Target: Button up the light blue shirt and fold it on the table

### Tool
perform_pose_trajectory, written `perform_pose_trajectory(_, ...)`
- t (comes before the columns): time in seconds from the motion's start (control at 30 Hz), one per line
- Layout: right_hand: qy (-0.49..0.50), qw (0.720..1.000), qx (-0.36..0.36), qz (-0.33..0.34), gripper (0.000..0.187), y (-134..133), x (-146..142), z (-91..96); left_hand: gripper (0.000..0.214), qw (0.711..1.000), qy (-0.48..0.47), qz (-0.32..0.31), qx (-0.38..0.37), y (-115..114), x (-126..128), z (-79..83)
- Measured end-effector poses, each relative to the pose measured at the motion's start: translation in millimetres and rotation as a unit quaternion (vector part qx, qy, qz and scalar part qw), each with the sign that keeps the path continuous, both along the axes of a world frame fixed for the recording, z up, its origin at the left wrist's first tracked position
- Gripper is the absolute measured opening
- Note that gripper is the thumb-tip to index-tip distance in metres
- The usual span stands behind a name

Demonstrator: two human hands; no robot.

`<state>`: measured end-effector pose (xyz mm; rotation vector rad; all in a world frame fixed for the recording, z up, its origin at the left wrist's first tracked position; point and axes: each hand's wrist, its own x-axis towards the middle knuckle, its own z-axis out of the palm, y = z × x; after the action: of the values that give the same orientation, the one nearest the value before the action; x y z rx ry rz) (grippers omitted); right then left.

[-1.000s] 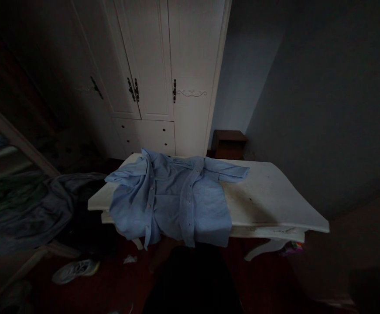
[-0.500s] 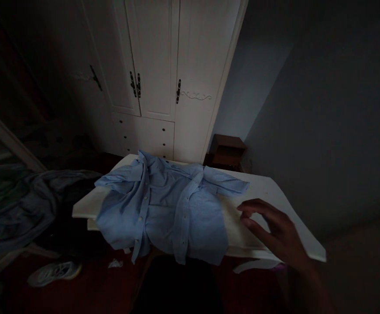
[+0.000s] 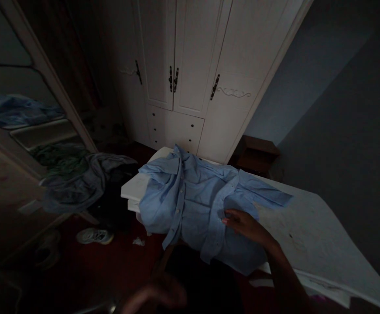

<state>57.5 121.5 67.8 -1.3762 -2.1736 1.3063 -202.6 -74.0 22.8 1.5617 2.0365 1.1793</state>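
A light blue button-up shirt [image 3: 196,192] lies unbuttoned, front up, across a white table [image 3: 320,235], its lower hem hanging over the near edge. My right hand [image 3: 244,224] is over the shirt's right-side front, with thumb and fingertips closed on the edge of the button band. The shirt's right sleeve stretches out flat along the table; the left one is bunched near the far left corner. At the bottom of the view my left hand [image 3: 157,294] is low in front of the table, smeared by motion and dark, so its fingers cannot be made out.
A white wardrobe [image 3: 190,61] stands behind the table, with a small brown cabinet [image 3: 258,152] beside it. Grey clothing [image 3: 88,183] is heaped at the left by shelves. A shoe [image 3: 94,236] and a crumpled scrap [image 3: 138,241] lie on the red floor.
My right hand has moved left from above the bare tabletop onto the shirt's front. My left hand has come into view at the bottom. The view has turned left.
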Motion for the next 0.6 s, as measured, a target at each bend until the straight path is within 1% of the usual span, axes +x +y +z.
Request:
perform_pose_trajectory(0.07,-0.015,1.000,-0.018,-0.016,0.058,4,-10,-5.7,0.036,1.000,-0.009,-0.001,0.011,3,-13,-0.1)
perform_pose_trajectory(0.13,-0.021,0.999,-0.024,-0.037,0.059,7,-17,-12.5,0.039,0.999,0.000,0.015,0.032,18,-27,-1.0)
perform_pose_trajectory(0.17,-0.018,0.998,-0.023,-0.049,0.058,7,-20,-16.3,0.042,0.998,0.016,0.037,0.045,29,-35,-2.1)
perform_pose_trajectory(0.23,0.001,0.998,-0.011,-0.069,0.051,6,-26,-23.8,0.053,0.993,0.067,0.082,0.052,53,-48,-5.2)
perform_pose_trajectory(0.27,0.013,0.997,-0.001,-0.074,0.045,4,-30,-26.6,0.059,0.991,0.091,0.092,0.046,64,-52,-6.9)
perform_pose_trajectory(0.33,0.030,0.997,0.020,-0.063,0.034,0,-36,-28.4,0.065,0.986,0.138,0.096,0.023,79,-57,-8.9)
perform_pose_trajectory(0.37,0.037,0.998,0.028,-0.050,0.033,-2,-40,-26.5,0.061,0.983,0.158,0.092,0.013,83,-57,-8.8)
perform_pose_trajectory(0.4,0.046,0.998,0.033,-0.035,0.035,-4,-42,-22.3,0.051,0.981,0.173,0.084,0.005,85,-58,-8.0)
perform_pose_trajectory(0.43,0.059,0.997,0.035,-0.023,0.037,-5,-43,-15.6,0.037,0.982,0.177,0.071,0.000,85,-59,-6.5)
perform_pose_trajectory(0.47,0.080,0.996,0.033,-0.018,0.037,-5,-42,-6.3,0.025,0.985,0.166,0.050,-0.004,85,-60,-4.6)
perform_pose_trajectory(0.5,0.108,0.993,0.028,-0.025,0.035,-4,-39,5.3,0.020,0.990,0.140,0.027,-0.004,84,-64,-2.4)
perform_pose_trajectory(0.53,0.141,0.989,0.025,-0.047,0.031,-2,-32,18.9,0.022,0.995,0.101,0.007,0.001,84,-70,-0.2)
perform_pose_trajectory(0.57,0.180,0.980,0.015,-0.079,0.026,2,-22,34.2,0.023,0.999,0.050,0.001,0.012,85,-77,2.0)
perform_pose_trajectory(0.6,0.225,0.965,0.013,-0.133,0.020,8,-9,50.5,0.023,0.999,-0.010,0.014,0.029,86,-87,4.2)
